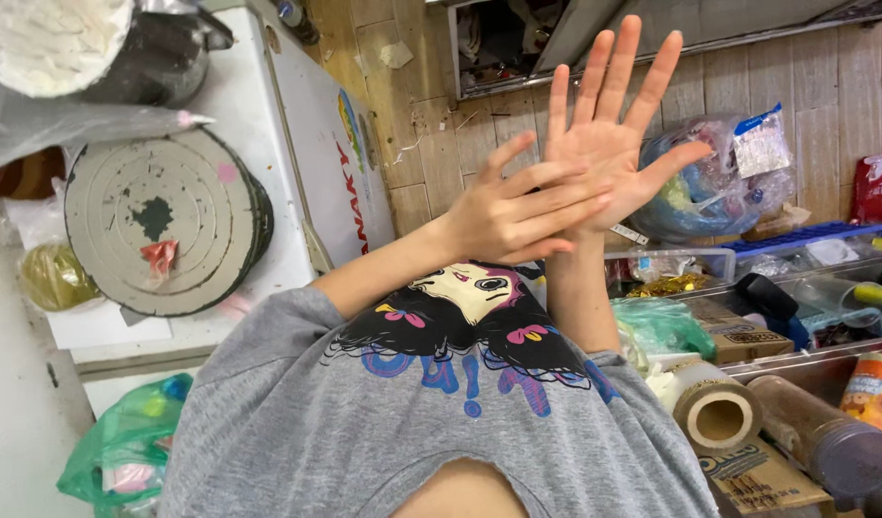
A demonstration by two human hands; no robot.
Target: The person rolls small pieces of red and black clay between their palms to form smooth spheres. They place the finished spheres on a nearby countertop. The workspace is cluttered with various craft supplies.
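Two bare hands cross above a grey printed shirt (431, 422).

The left hand (513, 213) lies flat, fingers together, touching the heel of the right hand (609, 144), whose fingers spread wide and hold nothing. At four o'clock sits a cardboard roll (717, 414); at nine o'clock a round grey disc (163, 221) rests on a white chest freezer (259, 115); at two o'clock lies a clear bag (715, 177) on the wooden floor (422, 125).

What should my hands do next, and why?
Probably part them: the left hand lies across the wrist of the right hand, whose fingers are spread, and neither holds anything. Apart, each could reach the cardboard roll.
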